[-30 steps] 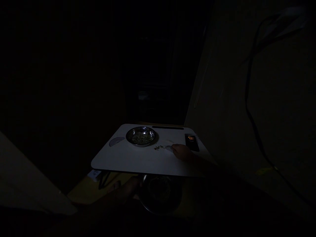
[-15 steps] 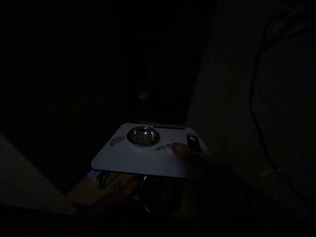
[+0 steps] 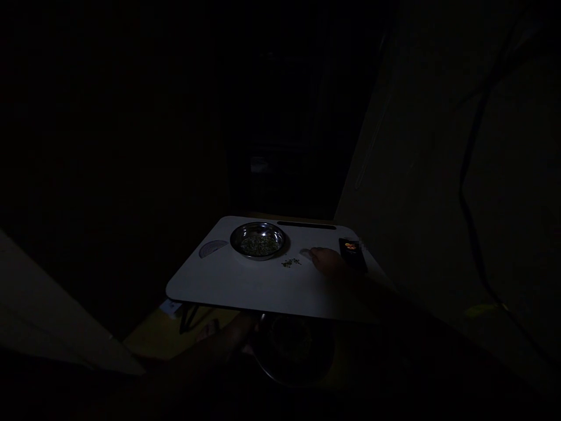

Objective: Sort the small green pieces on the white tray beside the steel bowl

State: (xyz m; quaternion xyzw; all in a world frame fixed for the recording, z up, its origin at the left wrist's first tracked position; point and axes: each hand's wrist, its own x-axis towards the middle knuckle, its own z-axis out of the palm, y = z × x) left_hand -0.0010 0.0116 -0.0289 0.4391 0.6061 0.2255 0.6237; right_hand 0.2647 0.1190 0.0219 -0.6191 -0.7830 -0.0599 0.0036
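Pinching a translucent plastic piece (image 3: 305,252) in the right hand (image 3: 326,261), now shifted farther from the loose green grains (image 3: 291,263), leaving them apart, just right of the steel bowl (image 3: 248,255), with the left hand's (image 3: 239,330) grip too dark to tell.

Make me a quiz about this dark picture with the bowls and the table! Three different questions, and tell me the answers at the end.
1. True or false: every green bit is inside the metal bowl on the white table.
2. Which hand is at the rim of the lower bowl, below the table's near edge? A) left B) right C) both
3. Fill in: in the picture, the half-round flat thing lies to the ____ of the metal bowl.

Key:
1. False; some lie on the table.
2. A, the left hand; the right hand is over the table with a pale piece.
3. left
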